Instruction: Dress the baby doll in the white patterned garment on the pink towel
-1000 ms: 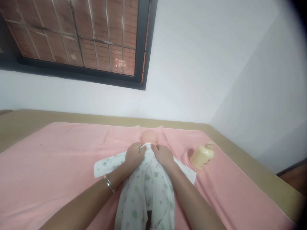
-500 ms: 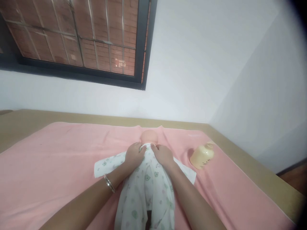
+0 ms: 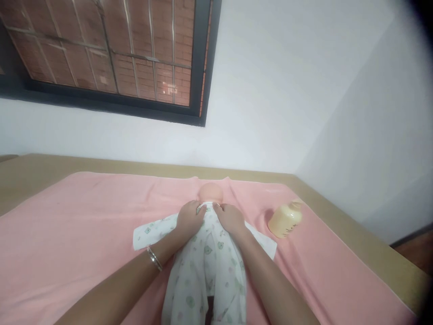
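A baby doll lies on the pink blanket, its smooth, bare head [image 3: 210,193] pointing away from me. It wears a white baby outfit [image 3: 209,253] printed with small green figures, the sleeves spread out to both sides and the legs reaching toward me. My left hand [image 3: 190,220], with a silver bangle on its wrist, is closed on the outfit at the left of the collar. At the right of the collar my right hand [image 3: 230,219] is closed on the cloth in the same way. Both thumbs lie near the neckline; the other fingers are mostly hidden.
The pink blanket [image 3: 101,216] covers most of a tan surface [image 3: 338,225]. A pale yellow bottle [image 3: 286,221] with dark lettering lies tilted right of the doll. White walls [image 3: 270,90] meet in a corner behind, and a dark-framed window [image 3: 199,67] with bars is at upper left.
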`<action>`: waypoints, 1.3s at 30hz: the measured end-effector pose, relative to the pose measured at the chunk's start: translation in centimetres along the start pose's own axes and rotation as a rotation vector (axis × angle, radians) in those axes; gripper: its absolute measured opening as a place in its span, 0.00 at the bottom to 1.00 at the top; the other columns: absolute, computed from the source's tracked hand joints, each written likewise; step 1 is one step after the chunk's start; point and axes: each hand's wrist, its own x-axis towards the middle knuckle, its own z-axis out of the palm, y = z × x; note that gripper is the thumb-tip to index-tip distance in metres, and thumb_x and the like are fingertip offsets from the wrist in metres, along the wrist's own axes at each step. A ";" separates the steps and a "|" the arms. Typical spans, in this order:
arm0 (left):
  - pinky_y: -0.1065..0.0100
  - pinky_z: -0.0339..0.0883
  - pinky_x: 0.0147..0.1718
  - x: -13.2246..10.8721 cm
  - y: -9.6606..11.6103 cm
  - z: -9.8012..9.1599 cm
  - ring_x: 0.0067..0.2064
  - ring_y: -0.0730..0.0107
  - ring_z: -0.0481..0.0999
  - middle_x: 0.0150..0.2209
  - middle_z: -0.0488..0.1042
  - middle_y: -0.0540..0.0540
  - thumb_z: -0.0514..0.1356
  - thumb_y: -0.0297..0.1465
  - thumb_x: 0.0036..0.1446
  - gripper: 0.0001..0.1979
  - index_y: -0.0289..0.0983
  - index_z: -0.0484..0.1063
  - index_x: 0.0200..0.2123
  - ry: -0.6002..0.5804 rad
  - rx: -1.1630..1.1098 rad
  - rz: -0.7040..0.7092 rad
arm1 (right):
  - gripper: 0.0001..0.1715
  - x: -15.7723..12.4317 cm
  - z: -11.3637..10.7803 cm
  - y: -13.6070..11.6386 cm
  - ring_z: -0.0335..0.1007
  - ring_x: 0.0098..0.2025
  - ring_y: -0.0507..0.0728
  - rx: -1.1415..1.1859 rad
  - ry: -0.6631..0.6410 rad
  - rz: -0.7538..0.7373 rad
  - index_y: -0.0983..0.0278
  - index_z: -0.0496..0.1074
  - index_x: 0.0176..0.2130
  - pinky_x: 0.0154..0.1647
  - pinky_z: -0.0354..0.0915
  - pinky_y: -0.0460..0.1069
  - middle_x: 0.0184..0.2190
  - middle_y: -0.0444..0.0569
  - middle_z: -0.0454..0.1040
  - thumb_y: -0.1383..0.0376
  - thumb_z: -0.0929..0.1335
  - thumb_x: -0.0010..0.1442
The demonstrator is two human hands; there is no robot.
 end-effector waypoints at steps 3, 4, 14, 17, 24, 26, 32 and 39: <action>0.65 0.60 0.37 0.0 0.1 0.0 0.37 0.64 0.70 0.33 0.73 0.45 0.45 0.39 0.59 0.17 0.37 0.70 0.30 0.003 0.007 -0.007 | 0.41 0.0 0.0 0.0 0.69 0.36 0.59 0.004 -0.004 -0.002 0.64 0.73 0.34 0.33 0.57 0.48 0.33 0.55 0.75 0.42 0.46 0.61; 0.65 0.60 0.37 0.0 0.1 0.0 0.37 0.64 0.70 0.33 0.73 0.45 0.45 0.39 0.59 0.18 0.37 0.70 0.30 0.003 0.009 -0.007 | 0.41 0.0 0.0 0.0 0.69 0.36 0.59 0.004 -0.004 -0.002 0.64 0.73 0.34 0.34 0.57 0.48 0.33 0.55 0.75 0.43 0.46 0.62; 0.65 0.60 0.38 0.0 0.0 -0.1 0.38 0.64 0.70 0.33 0.73 0.45 0.45 0.39 0.59 0.18 0.38 0.70 0.31 -0.005 -0.007 -0.001 | 0.42 -0.1 0.0 -0.1 0.68 0.35 0.58 0.007 -0.009 0.008 0.64 0.73 0.32 0.33 0.55 0.48 0.32 0.55 0.74 0.42 0.46 0.61; 0.65 0.60 0.37 0.0 0.0 0.0 0.37 0.64 0.70 0.33 0.73 0.45 0.45 0.39 0.59 0.18 0.37 0.70 0.31 -0.006 -0.002 0.009 | 0.42 -0.1 -0.1 -0.1 0.68 0.34 0.58 0.014 0.000 0.005 0.65 0.73 0.33 0.32 0.55 0.48 0.32 0.55 0.74 0.42 0.46 0.61; 0.65 0.60 0.37 0.0 -0.1 0.0 0.37 0.64 0.70 0.32 0.73 0.46 0.45 0.39 0.59 0.18 0.38 0.70 0.30 0.007 0.000 0.015 | 0.42 -0.1 -0.2 -0.2 0.69 0.36 0.59 -0.012 -0.016 0.007 0.64 0.73 0.34 0.33 0.56 0.48 0.34 0.55 0.75 0.43 0.46 0.62; 0.66 0.60 0.36 -0.1 -0.1 0.0 0.36 0.65 0.70 0.32 0.73 0.46 0.45 0.39 0.59 0.17 0.38 0.70 0.30 0.007 -0.003 0.009 | 0.42 -0.1 -0.2 -0.2 0.69 0.36 0.58 -0.019 -0.019 0.008 0.64 0.73 0.34 0.33 0.57 0.48 0.34 0.55 0.75 0.43 0.46 0.62; 0.65 0.60 0.38 -0.1 0.0 0.0 0.38 0.65 0.70 0.34 0.73 0.46 0.45 0.39 0.59 0.18 0.37 0.71 0.33 0.006 -0.012 0.000 | 0.41 -0.1 -0.2 -0.1 0.68 0.36 0.58 0.001 -0.015 0.006 0.64 0.73 0.34 0.34 0.56 0.48 0.33 0.54 0.75 0.43 0.46 0.61; 0.66 0.60 0.37 0.0 0.0 0.0 0.38 0.65 0.70 0.34 0.73 0.46 0.45 0.39 0.59 0.18 0.38 0.71 0.32 0.006 -0.014 -0.003 | 0.42 -0.2 -0.2 -0.3 0.68 0.36 0.58 -0.004 -0.025 0.014 0.65 0.74 0.35 0.34 0.56 0.48 0.34 0.56 0.74 0.43 0.46 0.62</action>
